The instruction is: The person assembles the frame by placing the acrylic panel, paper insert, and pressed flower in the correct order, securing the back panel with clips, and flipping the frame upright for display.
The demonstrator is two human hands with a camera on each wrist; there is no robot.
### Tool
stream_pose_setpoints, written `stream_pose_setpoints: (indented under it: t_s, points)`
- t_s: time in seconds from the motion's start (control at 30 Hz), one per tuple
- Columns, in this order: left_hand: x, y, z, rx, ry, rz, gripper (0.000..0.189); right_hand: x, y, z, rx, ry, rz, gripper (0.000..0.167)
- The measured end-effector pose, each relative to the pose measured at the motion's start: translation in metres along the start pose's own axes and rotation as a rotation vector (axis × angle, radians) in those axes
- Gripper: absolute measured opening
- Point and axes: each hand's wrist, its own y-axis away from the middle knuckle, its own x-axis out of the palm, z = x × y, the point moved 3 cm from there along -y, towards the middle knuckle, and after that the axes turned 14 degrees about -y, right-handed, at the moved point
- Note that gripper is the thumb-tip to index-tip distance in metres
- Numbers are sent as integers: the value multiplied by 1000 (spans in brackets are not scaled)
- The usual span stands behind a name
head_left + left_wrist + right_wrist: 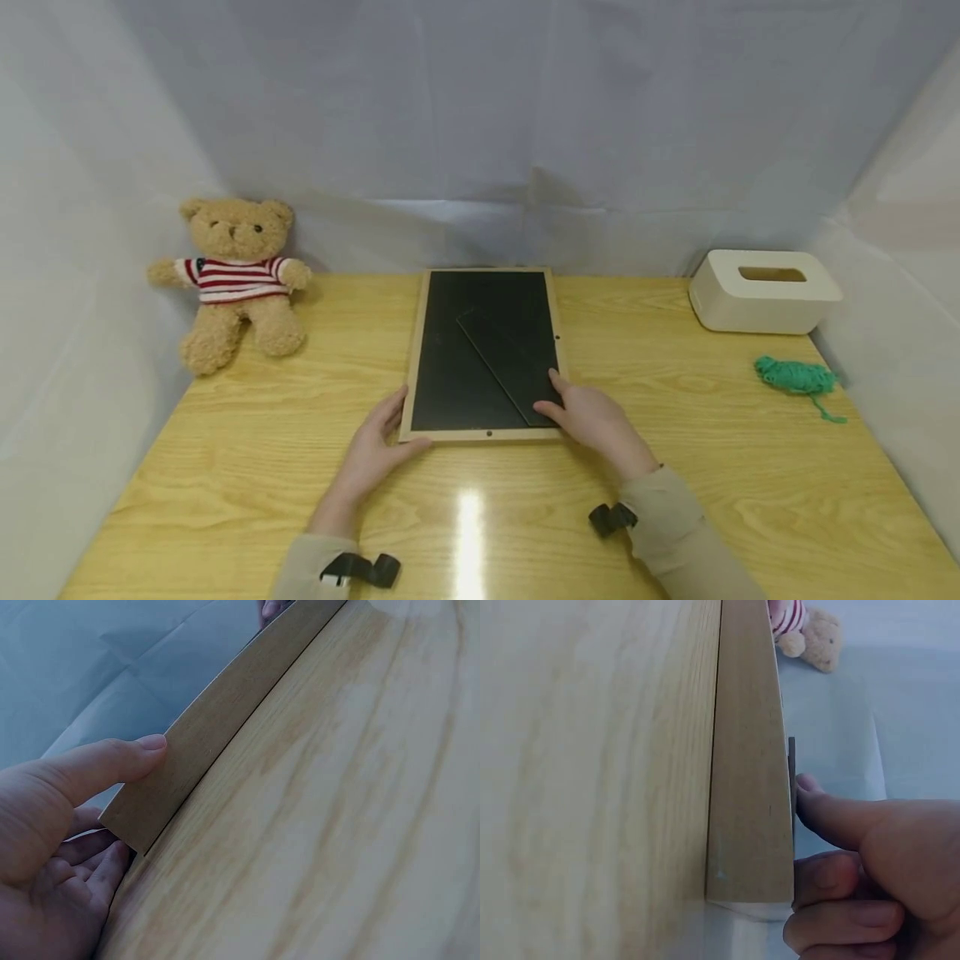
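Observation:
A picture frame (450, 367) lies back side up on the table, with a black back panel and a thin light wood border. On the panel a flat black stand leg (504, 362) runs slantwise to the near right corner. My left hand (375, 446) grips the near left corner, thumb along the near edge (202, 735) and fingers bent round the side. At the near right corner my right hand (596, 421) holds the frame, its thumb over the stand leg and its other fingers curled at the side, as the right wrist view shows.
A teddy bear (240, 283) in a striped shirt sits at the back left against the white cloth wall (487, 125). Toward the back right stands a white tissue box (765, 296), with a green yarn skein (795, 377) in front of it on the wooden table (225, 500).

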Motion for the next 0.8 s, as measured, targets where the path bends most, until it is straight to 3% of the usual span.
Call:
stream_pose_setpoints:
  t_s: [0.2, 0.53, 0.67, 0.8]
  points:
    - [0, 0, 1, 3, -10, -4, 93, -3, -5, 1, 4, 82, 3, 75]
    - [0, 1, -1, -31, 13, 0, 86, -7, -5, 1, -80, 138, 23, 74]
    - [-1, -1, 0, -54, 17, -28, 76, -7, -4, 2, -96, 161, 25, 74]
    - [1, -6, -3, -13, -37, -87, 64, -7, -4, 2, -93, 183, 21, 74]
